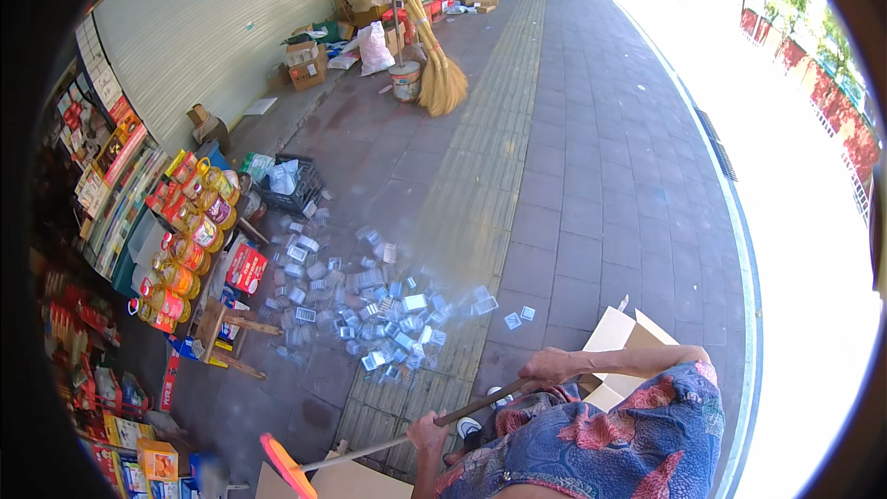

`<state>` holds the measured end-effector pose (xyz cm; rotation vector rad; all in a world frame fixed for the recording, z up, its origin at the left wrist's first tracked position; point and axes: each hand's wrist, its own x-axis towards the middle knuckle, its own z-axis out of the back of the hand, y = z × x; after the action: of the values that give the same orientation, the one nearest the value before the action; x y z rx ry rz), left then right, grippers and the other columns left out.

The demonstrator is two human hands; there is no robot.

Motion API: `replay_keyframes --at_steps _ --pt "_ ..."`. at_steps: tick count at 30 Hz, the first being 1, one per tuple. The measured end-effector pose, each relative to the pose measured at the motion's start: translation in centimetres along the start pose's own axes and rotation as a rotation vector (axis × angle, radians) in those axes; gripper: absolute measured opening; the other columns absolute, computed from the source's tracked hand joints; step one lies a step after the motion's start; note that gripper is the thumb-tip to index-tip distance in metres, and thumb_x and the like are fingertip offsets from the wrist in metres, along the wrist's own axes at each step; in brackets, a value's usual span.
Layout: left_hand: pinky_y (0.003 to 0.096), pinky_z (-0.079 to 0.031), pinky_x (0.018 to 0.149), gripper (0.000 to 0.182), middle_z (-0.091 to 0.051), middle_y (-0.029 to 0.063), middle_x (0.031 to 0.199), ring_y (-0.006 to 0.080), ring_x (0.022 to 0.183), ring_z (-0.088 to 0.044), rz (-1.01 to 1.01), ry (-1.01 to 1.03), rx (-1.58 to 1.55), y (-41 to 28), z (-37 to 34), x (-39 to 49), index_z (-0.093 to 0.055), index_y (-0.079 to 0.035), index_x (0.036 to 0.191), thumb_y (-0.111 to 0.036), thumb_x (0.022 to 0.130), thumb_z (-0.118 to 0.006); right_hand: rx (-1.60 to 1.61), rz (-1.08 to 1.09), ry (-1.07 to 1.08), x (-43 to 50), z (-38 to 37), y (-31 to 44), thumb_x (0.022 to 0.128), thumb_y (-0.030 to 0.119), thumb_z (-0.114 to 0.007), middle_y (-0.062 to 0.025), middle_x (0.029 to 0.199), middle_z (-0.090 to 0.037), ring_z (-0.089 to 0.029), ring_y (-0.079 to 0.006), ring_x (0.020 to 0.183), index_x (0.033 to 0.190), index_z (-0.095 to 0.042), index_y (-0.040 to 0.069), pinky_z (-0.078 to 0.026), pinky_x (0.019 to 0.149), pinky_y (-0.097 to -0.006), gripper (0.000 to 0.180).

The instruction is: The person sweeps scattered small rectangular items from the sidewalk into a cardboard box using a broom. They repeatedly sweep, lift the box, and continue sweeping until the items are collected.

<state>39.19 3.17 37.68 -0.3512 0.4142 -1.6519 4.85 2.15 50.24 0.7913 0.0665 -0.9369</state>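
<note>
Both of my hands grip the handle (478,405) of a long-handled tool, which slants from lower left to upper right. My left hand (428,432) is at its middle, and my right hand (551,366) holds the upper end. Its bright orange and pink head (287,466) is raised at lower left, over an open cardboard box (364,479); whether it is a broom cannot be told. Many small clear plastic pieces (402,322), like little boxes, lie spread across the paving in front of me. Beside my right forearm stands another open cardboard box (617,343).
Cooking oil bottles (183,253) line a low wooden stand (222,326) at left. Behind it sits a black plastic crate (294,187). Farther off, a straw broom (436,62) leans by a bucket (405,81) near a closed roller shutter (215,21). A kerb edges the road at right.
</note>
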Motion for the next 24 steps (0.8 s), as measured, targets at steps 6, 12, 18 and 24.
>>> replay_keyframes --at_steps 6,12,18,24 --pt "0.0488 -0.042 0.054 0.039 -0.059 0.0154 0.059 0.0379 0.060 -0.059 -0.391 0.255 -0.148 -2.9 -1.6 4.6 -0.055 -0.009 0.060 -0.040 0.079 -0.068 0.247 -0.293 -0.071 -7.3 -3.6 3.5 0.085 0.036 -0.062 -0.0194 0.077 -0.062 -0.061 -0.0391 0.076 0.089 -0.060 0.003 -0.048 0.066 -0.0464 0.033" --pt "0.0452 -0.044 0.063 0.016 -0.060 0.0125 0.072 0.0340 0.072 -0.059 -0.719 0.476 -0.300 -7.4 -6.3 4.0 -0.054 -0.007 0.070 -0.012 0.064 -0.069 0.513 -0.681 -0.229 -14.3 -10.6 8.2 0.077 0.018 -0.070 -0.0167 0.065 -0.056 -0.058 -0.0277 0.063 0.080 -0.058 0.002 -0.045 0.058 -0.0407 0.020" --pt "0.0435 -0.041 0.085 0.037 -0.058 0.0137 0.097 0.0312 0.099 -0.054 -0.911 0.557 -0.372 -7.8 -10.0 -1.2 -0.058 -0.002 0.100 -0.021 0.070 -0.070 0.767 -1.065 -0.358 -21.5 -16.9 14.0 0.073 0.008 -0.064 -0.0035 0.056 -0.036 -0.038 -0.0112 0.055 0.067 -0.047 -0.002 -0.033 0.047 -0.0337 0.021" --pt "0.0435 -0.048 0.065 0.025 -0.061 0.0191 0.076 0.0376 0.074 -0.060 -0.550 1.004 -0.303 0.6 -12.8 -3.3 -0.059 0.000 0.076 -0.022 0.068 -0.066 0.888 -1.299 -0.446 -28.0 -22.6 17.1 0.072 0.008 -0.065 0.0019 0.057 -0.039 -0.037 -0.0088 0.056 0.063 -0.049 -0.001 -0.032 0.046 -0.0318 0.021"
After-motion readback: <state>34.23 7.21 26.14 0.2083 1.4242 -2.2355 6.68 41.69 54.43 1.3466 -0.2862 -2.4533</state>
